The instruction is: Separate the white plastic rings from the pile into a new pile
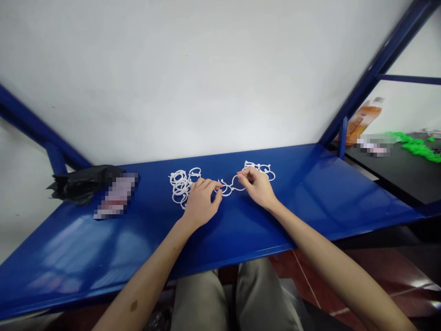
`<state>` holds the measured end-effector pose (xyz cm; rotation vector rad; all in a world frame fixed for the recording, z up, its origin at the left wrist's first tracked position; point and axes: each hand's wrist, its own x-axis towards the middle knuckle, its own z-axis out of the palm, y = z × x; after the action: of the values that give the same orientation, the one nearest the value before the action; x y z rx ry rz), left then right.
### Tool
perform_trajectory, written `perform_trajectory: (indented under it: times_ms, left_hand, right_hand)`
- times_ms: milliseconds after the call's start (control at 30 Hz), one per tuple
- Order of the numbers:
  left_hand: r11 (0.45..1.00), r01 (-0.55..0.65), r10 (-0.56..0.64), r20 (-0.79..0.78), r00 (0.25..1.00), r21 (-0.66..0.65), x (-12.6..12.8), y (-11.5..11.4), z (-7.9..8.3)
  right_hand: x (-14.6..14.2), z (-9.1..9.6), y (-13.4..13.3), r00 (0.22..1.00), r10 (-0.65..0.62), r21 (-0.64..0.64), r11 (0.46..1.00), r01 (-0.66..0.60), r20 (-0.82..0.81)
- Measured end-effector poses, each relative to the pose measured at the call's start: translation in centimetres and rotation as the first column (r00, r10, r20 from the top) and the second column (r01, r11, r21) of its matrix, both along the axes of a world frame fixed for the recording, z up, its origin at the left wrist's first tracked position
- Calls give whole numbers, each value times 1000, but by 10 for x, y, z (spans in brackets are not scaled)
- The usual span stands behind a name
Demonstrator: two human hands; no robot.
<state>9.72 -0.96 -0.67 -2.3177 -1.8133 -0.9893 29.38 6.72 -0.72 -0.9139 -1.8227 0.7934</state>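
Note:
On the blue table (310, 197) lie several white plastic rings. A loose pile of rings (179, 185) is just left of my left hand (201, 202). A smaller group of rings (264, 170) lies behind my right hand (257, 186). Between the two hands sits a short chain of joined rings (230, 186). My left hand pinches the chain's left end with thumb and fingers. The fingers of my right hand are closed on a ring at its right end.
A black plastic bag (81, 184) and a blurred packet (115, 196) lie at the table's left. Blue frame bars rise at both sides. To the right, a black table (396, 170) holds an orange bottle (363, 119) and green parts (418, 148). My knees show below the table edge.

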Motion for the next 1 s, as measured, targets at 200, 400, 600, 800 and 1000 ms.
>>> perform_trajectory:
  times_ms: [200, 400, 600, 800, 1000]
  left_hand:
    - [996, 86, -89, 148, 985, 29, 3, 1, 0]
    - [1000, 24, -16, 471, 882, -10, -4, 5, 4]
    - [985, 106, 42, 791, 611, -134, -5, 10, -1]
    - [984, 130, 23, 804, 594, -124, -3, 8, -1]
    - [987, 81, 35, 678, 734, -139, -8, 5, -4]
  right_hand:
    - [-14, -7, -14, 990, 108, -80, 990, -115, -91]
    - [-14, -9, -15, 993, 122, -37, 992, -122, -9]
    - [-18, -7, -23, 965, 261, -39, 964, -262, -27]
    - [-18, -5, -27, 940, 319, -148, 931, -335, -122]
    - [-13, -1, -28, 908, 411, -132, 899, -418, -77]
